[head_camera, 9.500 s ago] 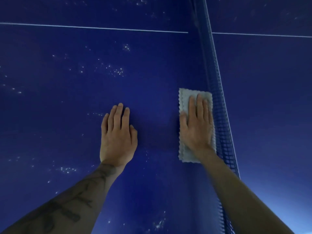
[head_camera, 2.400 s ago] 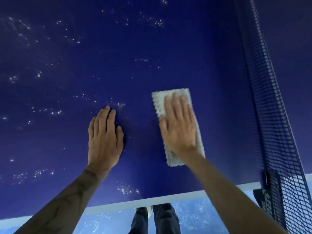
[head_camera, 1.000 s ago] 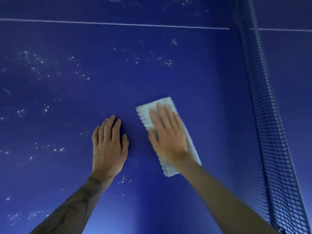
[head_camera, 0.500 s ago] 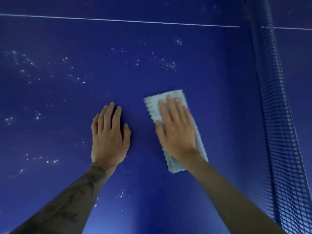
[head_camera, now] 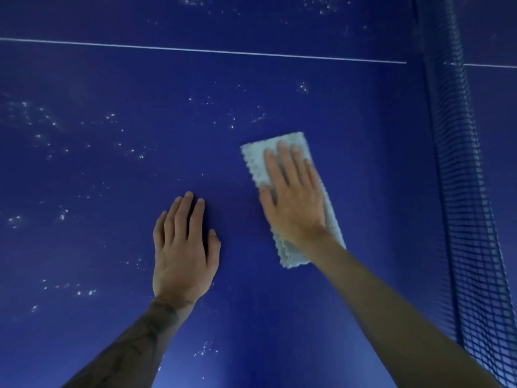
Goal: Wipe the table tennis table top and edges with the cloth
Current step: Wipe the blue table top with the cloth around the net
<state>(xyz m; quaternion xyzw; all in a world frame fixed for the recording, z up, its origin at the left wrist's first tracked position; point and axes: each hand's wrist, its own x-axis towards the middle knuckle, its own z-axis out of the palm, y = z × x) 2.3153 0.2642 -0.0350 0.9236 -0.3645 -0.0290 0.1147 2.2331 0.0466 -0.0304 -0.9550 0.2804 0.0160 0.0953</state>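
Observation:
The blue table tennis table top (head_camera: 112, 247) fills the view, dotted with pale specks and droplets. A folded light grey cloth (head_camera: 258, 161) lies flat on it, right of centre. My right hand (head_camera: 293, 197) presses down on the cloth with straight fingers. My left hand (head_camera: 183, 247) rests flat on the bare table, a little to the left of the cloth and nearer to me.
The dark blue net (head_camera: 461, 191) runs up the right side, a short way right of the cloth. A thin white line (head_camera: 195, 50) crosses the table at the far side. Specks cluster to the left and beyond the cloth.
My right hand has slid the cloth away from me, toward the white line. My left hand has stayed flat on the table.

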